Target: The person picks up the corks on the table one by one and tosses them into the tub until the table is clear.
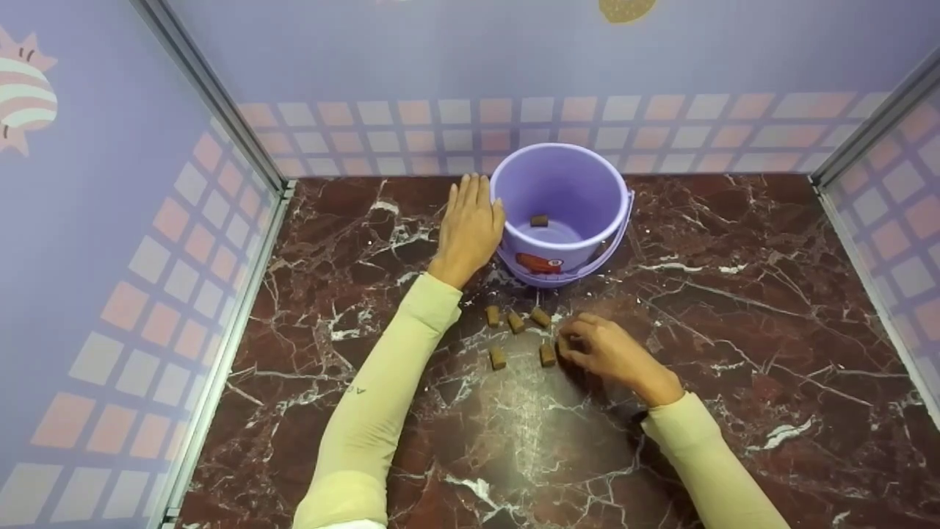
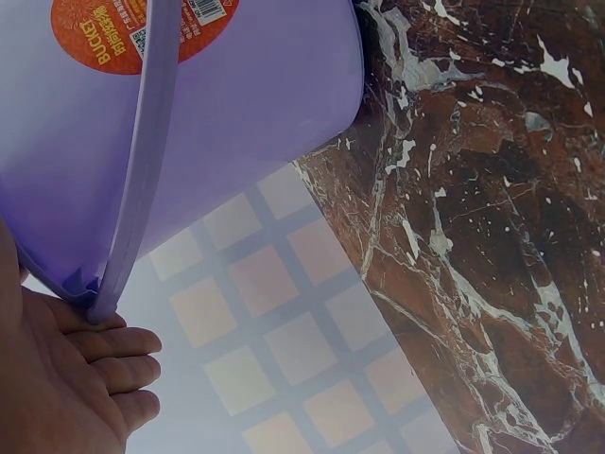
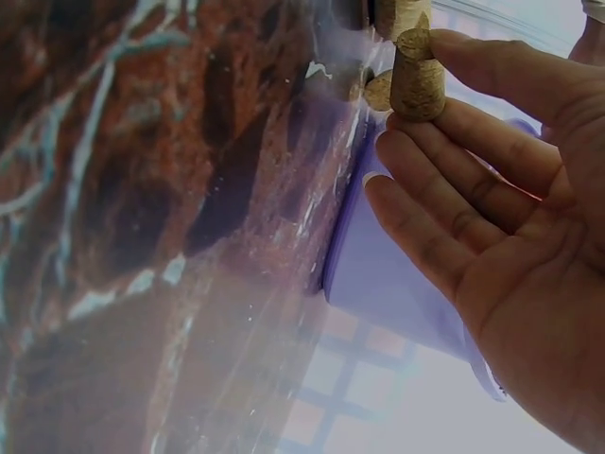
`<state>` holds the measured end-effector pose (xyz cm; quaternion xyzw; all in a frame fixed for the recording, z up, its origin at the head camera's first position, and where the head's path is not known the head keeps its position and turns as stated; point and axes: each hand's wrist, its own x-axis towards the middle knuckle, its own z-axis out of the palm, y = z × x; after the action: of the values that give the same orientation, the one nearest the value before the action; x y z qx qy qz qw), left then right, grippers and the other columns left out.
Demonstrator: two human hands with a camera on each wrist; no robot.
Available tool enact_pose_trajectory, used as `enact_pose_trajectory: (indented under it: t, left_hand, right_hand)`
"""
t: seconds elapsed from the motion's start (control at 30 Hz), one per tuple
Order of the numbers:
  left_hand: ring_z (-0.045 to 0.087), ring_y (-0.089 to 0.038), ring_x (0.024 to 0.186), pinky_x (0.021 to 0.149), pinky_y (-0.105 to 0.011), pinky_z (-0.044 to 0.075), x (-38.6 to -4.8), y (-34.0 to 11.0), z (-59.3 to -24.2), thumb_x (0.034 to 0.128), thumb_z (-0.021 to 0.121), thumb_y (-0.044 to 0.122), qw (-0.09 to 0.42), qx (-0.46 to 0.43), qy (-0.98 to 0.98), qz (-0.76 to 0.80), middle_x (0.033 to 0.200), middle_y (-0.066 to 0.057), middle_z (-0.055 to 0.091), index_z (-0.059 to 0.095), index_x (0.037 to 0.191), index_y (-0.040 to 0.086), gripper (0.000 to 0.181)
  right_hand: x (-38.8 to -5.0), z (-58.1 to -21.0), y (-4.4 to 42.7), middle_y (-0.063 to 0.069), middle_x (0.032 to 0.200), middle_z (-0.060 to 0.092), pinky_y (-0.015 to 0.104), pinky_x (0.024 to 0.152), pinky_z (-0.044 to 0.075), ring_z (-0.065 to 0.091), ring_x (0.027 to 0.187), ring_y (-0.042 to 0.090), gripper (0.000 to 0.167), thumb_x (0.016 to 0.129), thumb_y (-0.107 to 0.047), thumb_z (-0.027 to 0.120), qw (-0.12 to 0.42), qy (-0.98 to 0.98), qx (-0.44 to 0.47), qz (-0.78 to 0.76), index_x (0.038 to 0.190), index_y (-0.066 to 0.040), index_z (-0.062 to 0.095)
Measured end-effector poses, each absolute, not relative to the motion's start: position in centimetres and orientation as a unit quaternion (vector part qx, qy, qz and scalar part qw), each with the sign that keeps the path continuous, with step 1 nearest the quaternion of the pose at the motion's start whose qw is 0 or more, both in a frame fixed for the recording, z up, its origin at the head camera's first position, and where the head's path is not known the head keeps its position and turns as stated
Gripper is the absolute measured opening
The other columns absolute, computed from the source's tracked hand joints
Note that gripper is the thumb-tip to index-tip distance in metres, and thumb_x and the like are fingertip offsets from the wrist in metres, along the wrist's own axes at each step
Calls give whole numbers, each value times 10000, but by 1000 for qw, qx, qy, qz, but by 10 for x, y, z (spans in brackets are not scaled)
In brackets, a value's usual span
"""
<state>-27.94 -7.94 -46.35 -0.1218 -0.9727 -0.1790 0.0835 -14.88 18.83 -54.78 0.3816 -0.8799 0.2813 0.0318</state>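
A purple bucket stands upright by the back wall, its handle hanging down at the front. One cork lies inside on its bottom. My left hand rests against the bucket's left side near the rim, fingers extended; in the left wrist view its fingers touch the bucket beside the handle's joint. Low over the table, my right hand pinches a cork between thumb and fingers. Several loose corks, among them a near one and a far one, lie just left of that hand.
The table has a dark red marbled top. Purple panels with pink and white squares enclose it at the back, left and right. A red label marks the bucket's side.
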Motion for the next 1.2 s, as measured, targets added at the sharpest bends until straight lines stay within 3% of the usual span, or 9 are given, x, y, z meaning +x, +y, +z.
enact_pose_trajectory:
  t: [0.33, 0.7, 1.2]
  left_hand:
    - [165, -349, 1610, 1306, -411, -25, -280, -79, -463, 1152, 242, 314, 76, -123, -973, -180, 1696, -246, 275, 292, 1627, -83, 621]
    - [224, -376, 1593, 1319, -485, 101, -280, -79, -464, 1152, 257, 298, 92, -126, -974, -166, 1676, -260, 313, 331, 1605, -102, 609]
    - [195, -351, 1604, 1301, -394, -33, -279, -79, -464, 1153, 266, 314, 87, -120, -972, -181, 1684, -245, 310, 325, 1616, -83, 613]
  right_hand:
    - [-149, -539, 190, 119, 1007, 720, 489, 834, 630, 706, 928, 318, 276, 861, -34, 847, 46, -878, 372, 300, 1109, 36, 748]
    - [-149, -525, 191, 115, 1041, 707, 509, 887, 617, 705, 967, 333, 275, 874, -41, 839, 50, -883, 353, 306, 1125, 20, 746]
    - [-151, -509, 189, 124, 1075, 715, 499, 923, 608, 711, 979, 342, 308, 876, -60, 855, 80, -879, 354, 308, 1149, 36, 748]
